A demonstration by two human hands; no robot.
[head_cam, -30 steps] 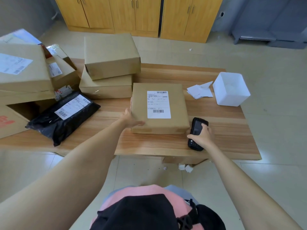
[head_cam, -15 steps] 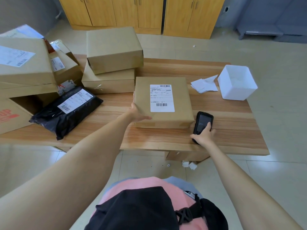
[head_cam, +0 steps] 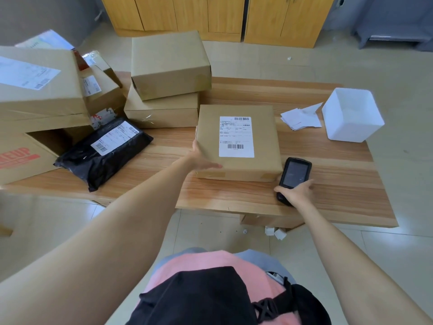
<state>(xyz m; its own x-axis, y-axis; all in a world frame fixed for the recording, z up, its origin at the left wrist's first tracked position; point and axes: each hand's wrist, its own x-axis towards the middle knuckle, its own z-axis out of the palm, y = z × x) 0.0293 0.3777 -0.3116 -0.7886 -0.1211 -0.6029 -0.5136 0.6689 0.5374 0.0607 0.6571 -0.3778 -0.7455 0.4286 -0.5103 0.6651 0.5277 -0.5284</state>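
A flat brown box (head_cam: 262, 137) with a white shipping label (head_cam: 236, 136) lies in the middle of the wooden table (head_cam: 234, 195). My left hand (head_cam: 201, 158) holds its near left corner, thumb on top and fingers along the left side. Just right of the box's near right corner lies a black handheld scanner (head_cam: 295, 172), screen up. My right hand (head_cam: 295, 192) grips its lower end, close to the table's front edge.
Two stacked brown boxes (head_cam: 168, 66) stand behind the labelled box. A black mailer bag (head_cam: 105, 151) and several large cartons (head_cam: 35, 85) crowd the left side. A white bin (head_cam: 351, 116) and paper slips (head_cam: 301, 117) sit at the right. Yellow cabinets (head_cam: 210, 15) line the far wall.
My right hand has slid from the scanner's middle down to its lower end. My left hand stays on the box's corner. The view has shifted slightly.
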